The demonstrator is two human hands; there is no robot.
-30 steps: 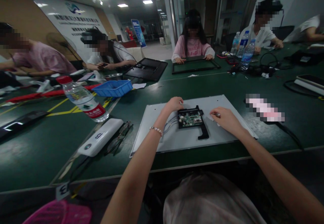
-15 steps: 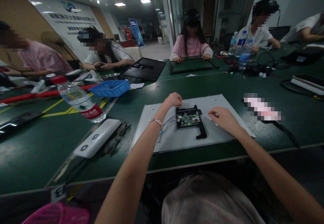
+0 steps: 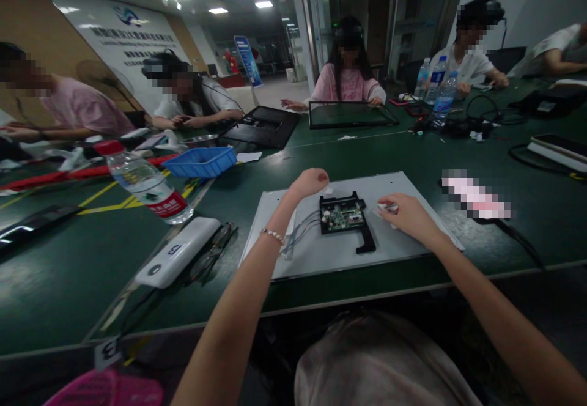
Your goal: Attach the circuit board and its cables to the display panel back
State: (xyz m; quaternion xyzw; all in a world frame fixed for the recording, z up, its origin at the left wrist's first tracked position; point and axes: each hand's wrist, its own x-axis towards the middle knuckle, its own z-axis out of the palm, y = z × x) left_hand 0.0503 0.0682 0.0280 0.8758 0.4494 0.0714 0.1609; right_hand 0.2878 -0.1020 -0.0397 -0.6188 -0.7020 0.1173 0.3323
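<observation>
A grey metal panel [image 3: 403, 244] lies flat on the green table in front of me. On it sits a black plastic bracket [image 3: 364, 241] carrying a small green circuit board [image 3: 342, 215], with thin wires [image 3: 300, 230] running off to its left. My left hand [image 3: 310, 182] hovers closed just above and left of the bracket; what it pinches is hidden. My right hand [image 3: 406, 215] rests on the panel right of the board, fingers closed on a small pale thing I cannot make out.
A water bottle [image 3: 147, 187], a white power bank [image 3: 178, 259] and glasses [image 3: 213, 253] lie to my left, a blue tray [image 3: 200, 162] farther back. Several people work around the table on black frames [image 3: 351, 115]. Bottles [image 3: 441, 88] and cables [image 3: 481, 126] fill the far right. A pink basket [image 3: 101, 392] sits bottom left.
My left hand has lifted slightly off the bracket's top left corner. The person opposite has stretched one hand out sideways from the black frame.
</observation>
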